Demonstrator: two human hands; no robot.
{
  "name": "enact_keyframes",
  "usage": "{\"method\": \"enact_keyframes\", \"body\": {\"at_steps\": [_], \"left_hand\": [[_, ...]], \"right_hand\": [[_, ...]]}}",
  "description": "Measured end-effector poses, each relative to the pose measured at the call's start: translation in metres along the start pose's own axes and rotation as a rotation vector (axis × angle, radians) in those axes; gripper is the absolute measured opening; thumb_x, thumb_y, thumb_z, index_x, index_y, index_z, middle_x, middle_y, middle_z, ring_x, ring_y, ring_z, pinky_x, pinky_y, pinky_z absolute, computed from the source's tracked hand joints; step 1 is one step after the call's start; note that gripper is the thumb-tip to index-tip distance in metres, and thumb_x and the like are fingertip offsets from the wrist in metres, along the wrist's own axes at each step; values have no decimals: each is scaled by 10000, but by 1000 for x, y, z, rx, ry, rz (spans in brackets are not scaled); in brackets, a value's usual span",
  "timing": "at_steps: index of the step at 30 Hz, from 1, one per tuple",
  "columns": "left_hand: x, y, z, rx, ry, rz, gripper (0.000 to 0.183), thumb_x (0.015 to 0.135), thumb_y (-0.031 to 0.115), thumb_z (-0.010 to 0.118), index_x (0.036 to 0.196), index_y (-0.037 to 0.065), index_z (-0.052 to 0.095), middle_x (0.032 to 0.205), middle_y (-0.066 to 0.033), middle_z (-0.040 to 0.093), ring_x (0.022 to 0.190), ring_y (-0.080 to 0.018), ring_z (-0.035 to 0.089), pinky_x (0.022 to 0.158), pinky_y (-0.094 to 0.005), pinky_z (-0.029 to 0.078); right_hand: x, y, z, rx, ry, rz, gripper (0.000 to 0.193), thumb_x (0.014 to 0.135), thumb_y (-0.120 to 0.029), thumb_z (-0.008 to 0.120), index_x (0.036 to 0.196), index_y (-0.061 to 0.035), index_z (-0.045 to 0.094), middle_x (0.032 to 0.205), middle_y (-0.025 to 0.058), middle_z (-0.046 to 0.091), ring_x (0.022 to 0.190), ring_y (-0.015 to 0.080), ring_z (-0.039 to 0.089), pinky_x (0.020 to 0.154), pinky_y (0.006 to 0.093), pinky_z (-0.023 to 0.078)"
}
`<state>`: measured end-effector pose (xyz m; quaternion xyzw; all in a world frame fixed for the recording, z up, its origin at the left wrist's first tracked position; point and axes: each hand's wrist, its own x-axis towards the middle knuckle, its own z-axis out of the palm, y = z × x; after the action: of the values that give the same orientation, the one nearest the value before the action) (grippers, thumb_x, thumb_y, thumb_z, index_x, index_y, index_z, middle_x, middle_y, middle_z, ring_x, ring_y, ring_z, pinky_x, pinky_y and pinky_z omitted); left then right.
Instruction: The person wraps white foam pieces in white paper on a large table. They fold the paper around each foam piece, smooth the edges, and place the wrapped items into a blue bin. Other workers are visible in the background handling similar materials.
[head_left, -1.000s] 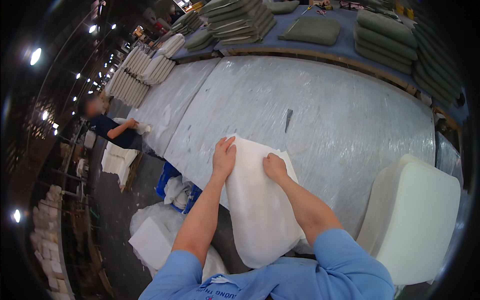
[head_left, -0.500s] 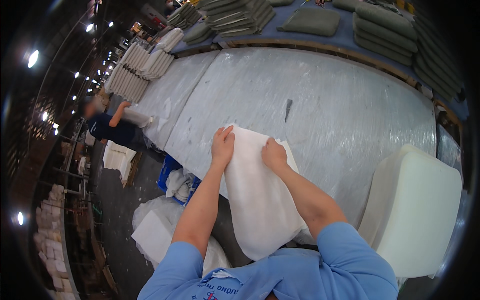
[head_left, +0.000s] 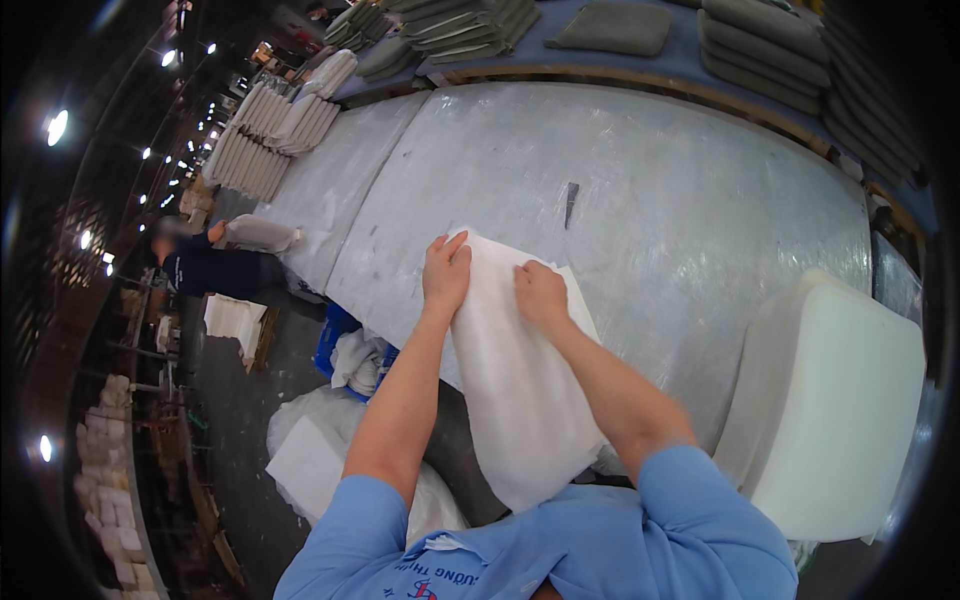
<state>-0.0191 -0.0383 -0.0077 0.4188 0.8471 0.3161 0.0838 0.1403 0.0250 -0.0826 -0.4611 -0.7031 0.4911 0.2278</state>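
A white cloth-covered cushion (head_left: 520, 400) slants from the worktable down to my shirt, its rounded end against my front. Its far end lies over the table edge, where the loose white cloth is drawn out. At the far left corner my left hand (head_left: 446, 272) pinches the cloth between thumb and fingers. My right hand (head_left: 540, 296) is closed on the cloth near the right edge, knuckles up. A loose flap shows beyond that hand. What lies inside the cloth is hidden.
The worktable (head_left: 640, 170) is wrapped in clear film. White foam cushions (head_left: 840, 400) stand at right. Green-grey cushions (head_left: 765, 50) are piled on a blue-topped table behind. At left are a plastic bag (head_left: 310, 410), a blue crate (head_left: 335, 335) and a co-worker (head_left: 220, 265) holding a white cushion.
My right hand has shifted slightly left and away from me along the cloth, while my left hand keeps its corner. The co-worker at left has leaned lower.
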Motion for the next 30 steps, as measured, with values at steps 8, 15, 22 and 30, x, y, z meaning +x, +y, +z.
{"method": "enact_keyframes", "body": {"at_steps": [8,15,22,30], "left_hand": [[6,4,3,25,20,-1,417,977,271,614,1350,115,716,1541,-229,493,1392,-347,520,1161,-405,412],[3,3,2,1,36,11,415,977,275,605,1350,131,719,1539,-234,494,1410,-360,506,1168,-411,406],[4,15,7,19,39,32,427,966,303,615,1350,150,722,1518,-247,514,1413,-371,501,1173,-419,403],[6,19,8,94,-5,34,457,977,309,581,1385,136,693,1559,-244,468,1439,-388,468,1181,-442,395]], "right_hand": [[-31,-18,-7,-144,-69,-27,376,1033,-347,527,998,-18,705,1006,223,742,980,411,710,880,527,550],[-22,-21,-4,60,202,-222,311,1015,-317,575,937,-35,680,901,208,708,884,430,683,851,518,548],[-17,3,-20,-208,-2,-1,201,977,-254,614,981,-55,640,937,203,738,885,429,707,807,524,554],[-39,-17,-9,23,69,-184,210,980,-192,577,1143,-118,687,995,170,763,903,388,730,831,501,563]]}}
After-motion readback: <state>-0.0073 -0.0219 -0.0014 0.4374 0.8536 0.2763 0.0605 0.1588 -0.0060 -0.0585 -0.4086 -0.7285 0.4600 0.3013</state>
